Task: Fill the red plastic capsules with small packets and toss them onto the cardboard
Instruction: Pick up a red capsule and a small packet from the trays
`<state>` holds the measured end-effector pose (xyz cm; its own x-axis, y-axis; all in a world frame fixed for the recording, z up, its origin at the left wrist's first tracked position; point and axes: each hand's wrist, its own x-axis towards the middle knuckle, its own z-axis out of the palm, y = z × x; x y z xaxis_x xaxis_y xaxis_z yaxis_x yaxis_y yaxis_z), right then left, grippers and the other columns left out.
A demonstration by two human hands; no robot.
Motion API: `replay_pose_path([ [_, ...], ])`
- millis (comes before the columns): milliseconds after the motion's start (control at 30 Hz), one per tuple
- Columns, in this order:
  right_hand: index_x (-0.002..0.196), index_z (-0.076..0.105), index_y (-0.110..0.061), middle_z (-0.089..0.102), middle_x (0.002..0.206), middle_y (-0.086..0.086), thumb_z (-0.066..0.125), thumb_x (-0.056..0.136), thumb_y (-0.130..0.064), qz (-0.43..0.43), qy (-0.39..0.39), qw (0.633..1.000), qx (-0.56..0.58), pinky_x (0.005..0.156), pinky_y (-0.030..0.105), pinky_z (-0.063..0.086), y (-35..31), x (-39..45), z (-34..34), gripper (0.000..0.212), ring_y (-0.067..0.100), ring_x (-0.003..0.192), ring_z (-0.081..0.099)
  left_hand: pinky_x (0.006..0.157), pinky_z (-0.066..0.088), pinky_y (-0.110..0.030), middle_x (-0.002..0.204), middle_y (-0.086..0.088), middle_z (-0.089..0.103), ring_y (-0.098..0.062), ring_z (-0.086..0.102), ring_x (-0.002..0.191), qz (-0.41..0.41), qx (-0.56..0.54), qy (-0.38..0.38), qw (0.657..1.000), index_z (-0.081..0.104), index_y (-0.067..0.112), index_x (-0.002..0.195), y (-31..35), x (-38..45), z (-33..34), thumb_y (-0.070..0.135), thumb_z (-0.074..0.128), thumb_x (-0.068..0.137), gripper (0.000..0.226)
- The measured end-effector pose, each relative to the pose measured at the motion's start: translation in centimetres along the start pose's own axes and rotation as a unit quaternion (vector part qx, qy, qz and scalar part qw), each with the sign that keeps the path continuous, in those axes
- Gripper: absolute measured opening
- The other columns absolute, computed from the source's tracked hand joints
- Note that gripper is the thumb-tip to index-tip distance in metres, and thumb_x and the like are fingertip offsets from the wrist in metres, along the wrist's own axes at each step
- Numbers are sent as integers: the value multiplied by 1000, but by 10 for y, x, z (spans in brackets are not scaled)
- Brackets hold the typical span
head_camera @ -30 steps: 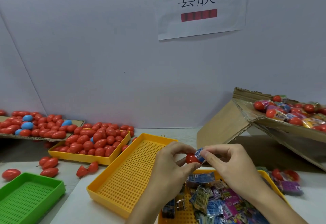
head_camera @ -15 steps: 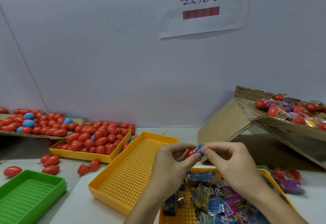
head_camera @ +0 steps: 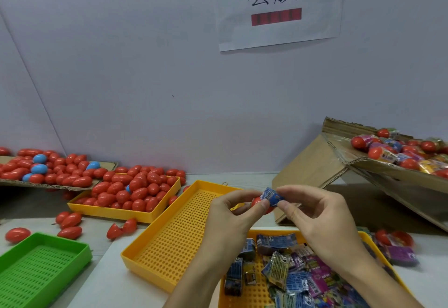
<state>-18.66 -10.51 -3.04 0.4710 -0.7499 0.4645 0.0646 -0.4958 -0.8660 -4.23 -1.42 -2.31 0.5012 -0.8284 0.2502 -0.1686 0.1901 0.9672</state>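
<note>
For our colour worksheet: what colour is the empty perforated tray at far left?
Green perforated plastic tray, clearest in the head view.

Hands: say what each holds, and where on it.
Left hand pinches the red capsule by its side. Right hand pinches the blue packet by its right end.

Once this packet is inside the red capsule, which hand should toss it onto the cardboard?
Probably the left: the left hand already grips the red capsule, while the right hand only pinches the blue packet. The capsule-covered cardboard lies on that side.
</note>
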Motion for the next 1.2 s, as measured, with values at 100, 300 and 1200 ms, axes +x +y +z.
replay_pose_path([
  [100, 100, 75, -28, 77, 93, -15, 74, 85, -11, -3, -5, 1000, 6, 75, 17, 57, 1, 1, 1, 23, 3, 91, 71, 71, 51, -9, 92, 7, 77, -4, 73, 88, 4, -13, 10, 1000, 77, 17, 98, 1, 1, -1, 23, 78, 80, 19],
  [300, 97, 76, -25, 77, 91, -12, 72, 87, -12, -4, -11, 1000, 0, 78, 22, 58, 1, 1, 1, 17, 5, 90, 72, 70, 51, -8, 92, 6, 77, -4, 72, 88, 4, -19, 9, 1000, 78, 15, 96, 0, 1, 0, 20, 79, 81, 16],
  [1200, 92, 79, -18, 78, 89, 1, 74, 66, -36, 145, 14, 978, 152, 71, 27, 53, 6, 3, 7, 32, 12, 86, 72, 70, 51, -7, 92, 5, 77, -3, 71, 88, -23, -54, -2, 998, 79, 18, 94, -3, 1, 2, 34, 80, 70, 29],
])
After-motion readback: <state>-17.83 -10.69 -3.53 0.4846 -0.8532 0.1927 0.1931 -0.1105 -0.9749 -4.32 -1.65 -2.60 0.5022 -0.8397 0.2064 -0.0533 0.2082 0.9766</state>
